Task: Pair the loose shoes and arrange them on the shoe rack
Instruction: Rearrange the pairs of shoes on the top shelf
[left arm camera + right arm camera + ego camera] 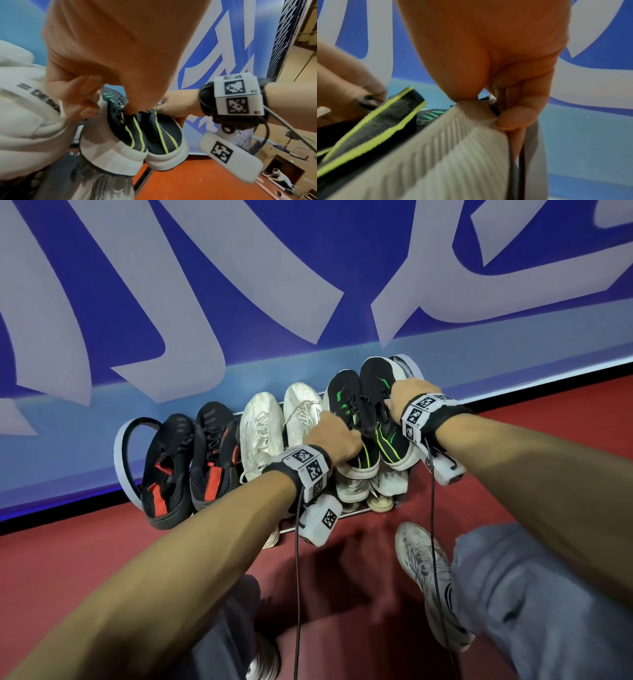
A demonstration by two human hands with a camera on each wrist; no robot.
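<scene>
A black pair with green stripes and white soles sits at the right end of the rack's (pixel 120 451) top tier. My left hand (pixel 337 440) grips the collar of the left black-green shoe (pixel 344 400). In the left wrist view this hand (pixel 82 97) has its thumb inside that shoe (pixel 120 128), fingers curled outside. My right hand (pixel 409 398) holds the right black-green shoe (pixel 376 381). In the right wrist view its fingers (pixel 513 115) pinch that shoe's ribbed white sole edge (pixel 436 155). Both heels (pixel 164 136) point toward me, side by side.
On the same tier stand a white pair (pixel 262 426) in the middle and a black-and-red pair (pixel 191 460) at the left. Pale shoes (pixel 352 489) show on the lower tier. My own grey shoe (pixel 421 570) and knee (pixel 534 594) are on the red floor, with the blue wall behind.
</scene>
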